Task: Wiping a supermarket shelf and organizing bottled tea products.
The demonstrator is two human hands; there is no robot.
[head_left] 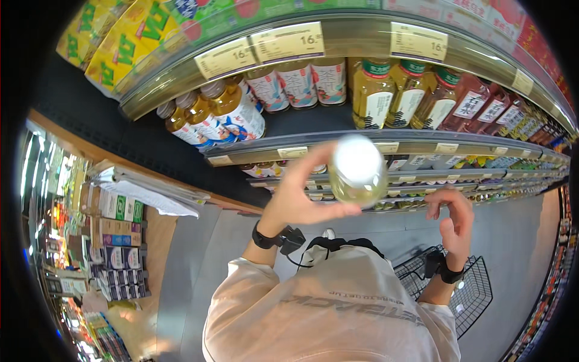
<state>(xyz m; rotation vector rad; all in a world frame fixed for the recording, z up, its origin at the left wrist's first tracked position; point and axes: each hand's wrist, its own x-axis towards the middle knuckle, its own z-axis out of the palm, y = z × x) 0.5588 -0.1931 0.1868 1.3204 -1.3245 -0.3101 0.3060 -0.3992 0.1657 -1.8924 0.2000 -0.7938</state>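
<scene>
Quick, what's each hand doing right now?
Left hand: closed around a bottle.
Right hand: open, holding nothing.

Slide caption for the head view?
Left hand holds a white-topped bottle before drink shelves; the right hand is empty.

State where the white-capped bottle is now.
In the head view, the bottle is just right of centre, held in the left hand before the drink shelves.

The white-capped bottle [358, 190] looks like glossy, clear plastic. The shirt [344, 326] is matt cloth, and the basket [475, 297] looks like thin metal wire.
</scene>
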